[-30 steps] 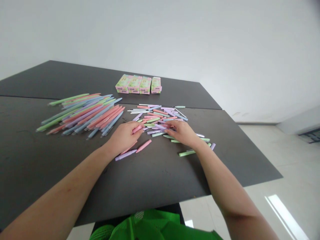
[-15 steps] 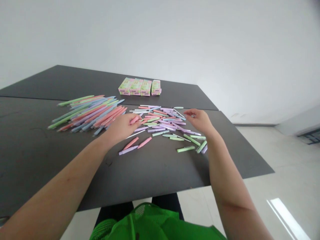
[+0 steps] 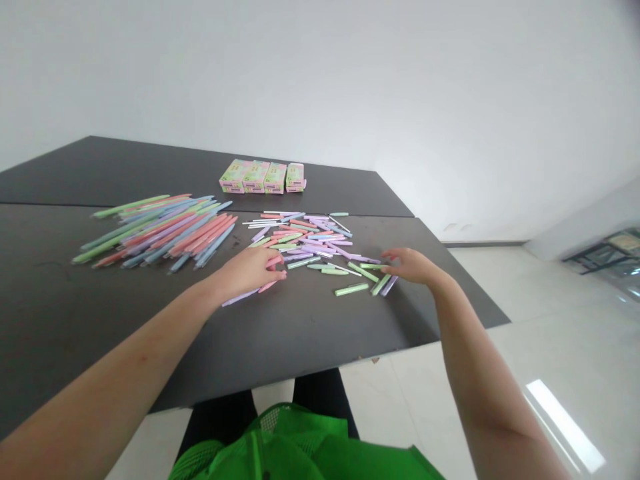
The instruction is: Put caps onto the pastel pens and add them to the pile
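My left hand [image 3: 253, 270] is closed round a short pink pen barrel [image 3: 273, 262], just above the table. Below it lie a purple pen part [image 3: 241, 297] and a pink pen part [image 3: 267, 287], both partly covered by the hand. My right hand [image 3: 411, 265] is at the right edge of the loose pen parts, fingers apart and curved down over green pen caps [image 3: 381, 285] and a purple pen cap [image 3: 389, 285]. Whether its fingertips touch them I cannot tell. Between the hands lie mixed pen barrels [image 3: 327, 245] in pink, purple and green.
A heap of long pastel pens [image 3: 160, 230] lies on the left of the dark table [image 3: 300, 340]. Thin white refills [image 3: 265, 223] lie at the back of the loose parts. Several small pink-and-green boxes [image 3: 255, 177] stand in a row near the wall.
My left hand has come lower and nearer, over the pink and purple parts. The right hand has dropped toward the green caps. My view has shifted a little to the right.
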Tool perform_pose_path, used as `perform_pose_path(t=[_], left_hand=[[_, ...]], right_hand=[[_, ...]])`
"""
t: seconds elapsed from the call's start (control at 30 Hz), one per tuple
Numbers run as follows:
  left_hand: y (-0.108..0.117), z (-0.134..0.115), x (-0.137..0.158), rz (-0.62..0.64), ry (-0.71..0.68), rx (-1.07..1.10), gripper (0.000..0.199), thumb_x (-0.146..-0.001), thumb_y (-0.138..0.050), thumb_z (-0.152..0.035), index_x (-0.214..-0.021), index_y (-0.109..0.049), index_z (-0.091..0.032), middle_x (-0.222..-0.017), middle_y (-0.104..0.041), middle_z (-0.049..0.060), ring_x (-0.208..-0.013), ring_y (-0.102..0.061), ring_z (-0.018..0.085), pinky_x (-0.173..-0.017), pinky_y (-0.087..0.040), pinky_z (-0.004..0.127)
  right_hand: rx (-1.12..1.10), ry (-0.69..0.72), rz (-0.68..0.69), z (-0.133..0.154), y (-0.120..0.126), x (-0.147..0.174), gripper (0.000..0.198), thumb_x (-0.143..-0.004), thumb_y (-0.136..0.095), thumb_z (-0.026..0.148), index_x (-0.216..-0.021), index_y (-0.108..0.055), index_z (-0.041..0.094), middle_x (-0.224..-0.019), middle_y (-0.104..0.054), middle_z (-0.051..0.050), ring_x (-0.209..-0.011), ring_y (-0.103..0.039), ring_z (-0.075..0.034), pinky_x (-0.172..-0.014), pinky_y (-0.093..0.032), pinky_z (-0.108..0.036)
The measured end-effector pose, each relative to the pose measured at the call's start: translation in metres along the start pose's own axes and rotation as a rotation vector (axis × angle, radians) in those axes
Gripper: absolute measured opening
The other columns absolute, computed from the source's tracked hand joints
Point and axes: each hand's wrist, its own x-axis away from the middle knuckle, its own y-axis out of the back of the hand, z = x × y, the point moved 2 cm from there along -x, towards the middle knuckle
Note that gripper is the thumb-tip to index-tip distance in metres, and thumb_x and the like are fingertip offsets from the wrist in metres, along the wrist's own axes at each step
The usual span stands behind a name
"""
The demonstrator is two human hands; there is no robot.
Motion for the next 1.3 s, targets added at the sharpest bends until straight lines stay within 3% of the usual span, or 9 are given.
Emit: perform_pose_path(t=[0.2, 0.5, 0.67, 0.8, 0.9, 1.0, 1.1, 1.17, 1.3], left_hand=[[-0.013, -0.019, -0.013, -0.088, -0.118, -0.052, 0.024, -0.082, -0.057, -0.041, -0.088, -0.067, -0.02, -0.081, -0.067, 0.003, -0.079, -0.061, 0.022, -0.065, -0.038, 0.028], [-0.043, -0.062, -0.028, -0.111, -0.348, 0.074, 0.035, -0.085, -0.061, -0.042, -0.112, -0.063, -0.022, -0.119, -0.064, 0.005, -0.11, -0.059, 0.024, -0.093, -0.044, 0.033], [-0.057, -0.08, -0.036, -0.034, -0.431, 0.017, 0.04, -0.082, -0.066, -0.04, -0.118, -0.061, -0.023, -0.127, -0.058, 0.005, -0.105, -0.061, 0.023, -0.087, -0.047, 0.031], [-0.063, -0.082, -0.038, 0.02, -0.423, -0.042, 0.022, -0.086, -0.061, -0.034, -0.104, -0.066, -0.022, -0.12, -0.059, 0.004, -0.092, -0.063, 0.019, -0.074, -0.048, 0.028], [-0.063, -0.081, -0.037, 0.04, -0.427, -0.047, 0.02, -0.089, -0.055, -0.031, -0.102, -0.067, -0.023, -0.115, -0.06, 0.004, -0.089, -0.063, 0.018, -0.072, -0.047, 0.027], [-0.059, -0.08, -0.034, 0.041, -0.419, -0.041, 0.022, -0.091, -0.051, -0.031, -0.103, -0.067, -0.022, -0.114, -0.059, 0.005, -0.091, -0.063, 0.018, -0.075, -0.047, 0.028], [-0.054, -0.078, -0.031, 0.049, -0.402, -0.049, 0.021, -0.09, -0.049, -0.029, -0.1, -0.066, -0.022, -0.113, -0.059, 0.005, -0.091, -0.062, 0.018, -0.076, -0.047, 0.028], [-0.052, -0.075, -0.029, 0.051, -0.386, -0.056, 0.02, -0.089, -0.049, -0.029, -0.098, -0.066, -0.021, -0.113, -0.059, 0.005, -0.091, -0.062, 0.018, -0.074, -0.047, 0.028], [-0.052, -0.065, -0.027, 0.032, -0.349, -0.074, 0.02, -0.089, -0.05, -0.031, -0.098, -0.066, -0.022, -0.111, -0.06, 0.005, -0.09, -0.061, 0.019, -0.068, -0.045, 0.027]], right_hand=[[-0.008, 0.148, -0.095, 0.006, -0.021, -0.004, 0.033, -0.087, -0.057, 0.038, -0.113, -0.063, 0.019, -0.098, -0.069, -0.008, -0.092, -0.062, -0.022, -0.079, -0.044, -0.03], [0.016, 0.319, -0.133, 0.051, -0.032, -0.026, 0.034, -0.091, -0.054, 0.039, -0.117, -0.06, 0.018, -0.105, -0.069, -0.011, -0.092, -0.064, -0.022, -0.077, -0.043, -0.029], [-0.213, 0.433, -0.082, 0.068, -0.028, -0.04, 0.035, -0.088, -0.059, 0.033, -0.118, -0.063, 0.016, -0.105, -0.071, -0.009, -0.094, -0.065, -0.022, -0.083, -0.046, -0.031], [-0.483, 0.469, -0.05, 0.069, -0.021, -0.044, 0.034, -0.088, -0.059, 0.03, -0.118, -0.065, 0.015, -0.112, -0.07, -0.009, -0.098, -0.065, -0.019, -0.087, -0.047, -0.03], [-0.617, 0.444, -0.017, 0.06, -0.014, -0.041, 0.04, -0.09, -0.054, 0.03, -0.126, -0.06, 0.013, -0.112, -0.07, -0.009, -0.097, -0.064, -0.018, -0.086, -0.048, -0.03], [-0.621, 0.351, -0.077, 0.045, -0.004, -0.031, 0.038, -0.091, -0.05, 0.029, -0.124, -0.061, 0.014, -0.109, -0.071, -0.008, -0.098, -0.064, -0.018, -0.087, -0.047, -0.031], [-0.454, 0.207, -0.137, 0.029, 0.004, -0.015, 0.029, -0.088, -0.054, 0.033, -0.108, -0.067, 0.016, -0.105, -0.072, -0.007, -0.094, -0.064, -0.019, -0.082, -0.045, -0.029], [-0.31, 0.134, -0.071, 0.024, 0.005, -0.001, 0.027, -0.084, -0.06, 0.04, -0.097, -0.069, 0.018, -0.097, -0.073, -0.006, -0.086, -0.064, -0.019, -0.073, -0.044, -0.028], [-0.151, 0.08, 0.082, 0.029, -0.001, 0.022, 0.033, -0.075, -0.069, 0.047, -0.095, -0.067, 0.02, -0.088, -0.072, -0.004, -0.074, -0.063, -0.019, -0.06, -0.039, -0.026]])
